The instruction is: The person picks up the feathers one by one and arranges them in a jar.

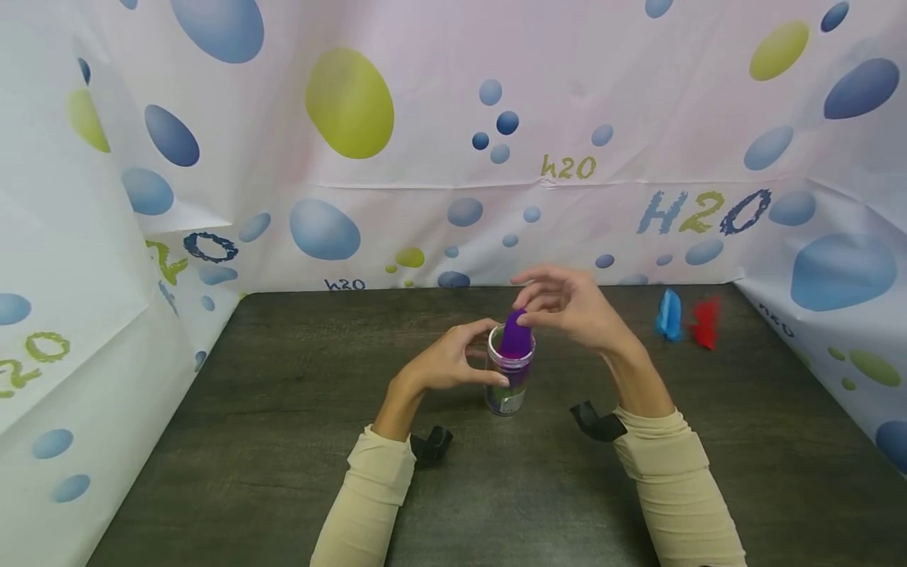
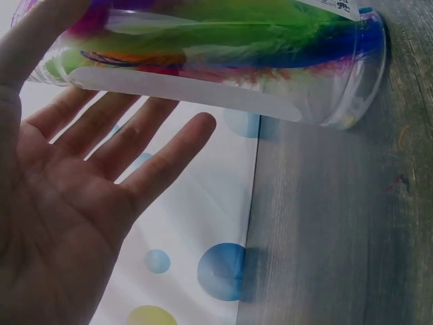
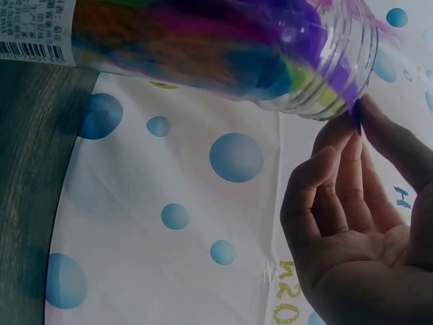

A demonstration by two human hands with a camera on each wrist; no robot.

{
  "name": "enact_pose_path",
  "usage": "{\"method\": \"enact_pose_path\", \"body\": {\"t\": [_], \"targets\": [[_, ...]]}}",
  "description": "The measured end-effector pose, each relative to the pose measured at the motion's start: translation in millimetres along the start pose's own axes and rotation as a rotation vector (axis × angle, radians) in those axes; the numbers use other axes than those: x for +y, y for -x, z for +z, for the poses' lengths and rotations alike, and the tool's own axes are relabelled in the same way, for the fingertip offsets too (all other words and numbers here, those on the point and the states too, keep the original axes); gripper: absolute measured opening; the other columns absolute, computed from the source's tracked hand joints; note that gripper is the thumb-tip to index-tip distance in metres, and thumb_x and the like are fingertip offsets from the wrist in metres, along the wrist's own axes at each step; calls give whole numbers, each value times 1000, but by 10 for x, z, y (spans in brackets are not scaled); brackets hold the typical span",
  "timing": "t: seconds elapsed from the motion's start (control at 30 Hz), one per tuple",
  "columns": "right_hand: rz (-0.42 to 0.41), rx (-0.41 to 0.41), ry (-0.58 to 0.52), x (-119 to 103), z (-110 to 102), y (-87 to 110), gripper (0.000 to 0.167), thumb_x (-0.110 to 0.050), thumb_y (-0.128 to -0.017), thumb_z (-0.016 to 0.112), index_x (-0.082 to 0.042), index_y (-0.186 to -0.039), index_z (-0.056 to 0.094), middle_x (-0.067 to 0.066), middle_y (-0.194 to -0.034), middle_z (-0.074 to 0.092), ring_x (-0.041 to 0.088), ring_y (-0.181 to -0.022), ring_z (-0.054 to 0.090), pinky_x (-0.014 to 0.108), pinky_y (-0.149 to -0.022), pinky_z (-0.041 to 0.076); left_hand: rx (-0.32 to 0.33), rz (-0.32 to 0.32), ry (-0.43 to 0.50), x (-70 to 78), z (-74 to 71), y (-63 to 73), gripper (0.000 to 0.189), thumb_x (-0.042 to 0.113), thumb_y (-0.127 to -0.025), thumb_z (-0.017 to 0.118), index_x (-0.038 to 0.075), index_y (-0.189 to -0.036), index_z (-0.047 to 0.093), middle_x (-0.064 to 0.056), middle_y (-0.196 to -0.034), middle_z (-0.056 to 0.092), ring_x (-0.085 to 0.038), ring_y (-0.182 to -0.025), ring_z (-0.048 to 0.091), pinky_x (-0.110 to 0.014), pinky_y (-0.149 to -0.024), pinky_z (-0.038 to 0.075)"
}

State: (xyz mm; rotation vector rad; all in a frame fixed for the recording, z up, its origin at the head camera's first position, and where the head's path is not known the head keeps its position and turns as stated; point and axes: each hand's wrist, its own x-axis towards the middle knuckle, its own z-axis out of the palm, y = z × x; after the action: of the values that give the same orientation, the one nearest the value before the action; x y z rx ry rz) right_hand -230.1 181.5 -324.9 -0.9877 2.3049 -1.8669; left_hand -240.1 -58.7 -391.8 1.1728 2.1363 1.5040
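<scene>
A clear plastic jar (image 1: pixel 507 403) full of colourful feathers stands upright on the table, its mouth uncovered. My left hand (image 1: pixel 445 359) holds the jar near the top, thumb on the near side and fingers behind it. Over the mouth, my right hand (image 1: pixel 572 313) pinches a purple feather (image 1: pixel 516 339) between thumb and index finger, with the feather's lower part still inside the jar. Through the wall in the left wrist view, green and blue feathers (image 2: pixel 284 40) show. A barcode label (image 3: pixel 37 30) is on the jar in the right wrist view.
A blue feather (image 1: pixel 669 316) and a red feather (image 1: pixel 705 322) lie at the back right of the dark wooden table (image 1: pixel 283 441). Behind the table hangs a white curtain (image 1: pixel 425 71) with blue and green spots, which also runs along both sides.
</scene>
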Motion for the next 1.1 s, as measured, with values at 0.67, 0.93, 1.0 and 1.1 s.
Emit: {"method": "enact_pose_path", "body": {"t": [0.67, 0.93, 1.0, 1.1], "targets": [[72, -63, 161, 30, 10, 1, 39, 9, -93, 70, 10, -131, 59, 17, -91, 77, 17, -87, 74, 29, -82, 58, -4, 3, -4, 2, 2, -2, 61, -2, -85, 82, -3, -139, 53, -17, -129, 64, -25, -121, 66, -33, -102, 55], [73, -113, 259, 28, 38, -16, 44, 6, -92, 74, 9, -133, 59, 11, -89, 77, 22, -88, 72, 31, -82, 58, -9, 11, 0, 4, -4, 4, 60, -3, -86, 81, -2, -139, 52, -17, -129, 64, -24, -121, 66, -33, -102, 55], [67, -108, 264, 33, 36, -17, 44, 4, -92, 74, 8, -133, 60, 10, -90, 78, 22, -88, 71, 32, -81, 58, -9, 14, 0, 4, -4, 6, 61, -3, -86, 81, -2, -140, 52, -18, -130, 64, -25, -122, 65, -33, -102, 55], [61, -84, 253, 41, 28, -6, 43, 3, -93, 74, 6, -133, 60, 11, -93, 78, 22, -89, 72, 31, -82, 58, -11, 16, -2, 4, -4, 10, 60, -4, -86, 81, -3, -139, 52, -18, -130, 64, -25, -122, 65, -33, -102, 55]]}}
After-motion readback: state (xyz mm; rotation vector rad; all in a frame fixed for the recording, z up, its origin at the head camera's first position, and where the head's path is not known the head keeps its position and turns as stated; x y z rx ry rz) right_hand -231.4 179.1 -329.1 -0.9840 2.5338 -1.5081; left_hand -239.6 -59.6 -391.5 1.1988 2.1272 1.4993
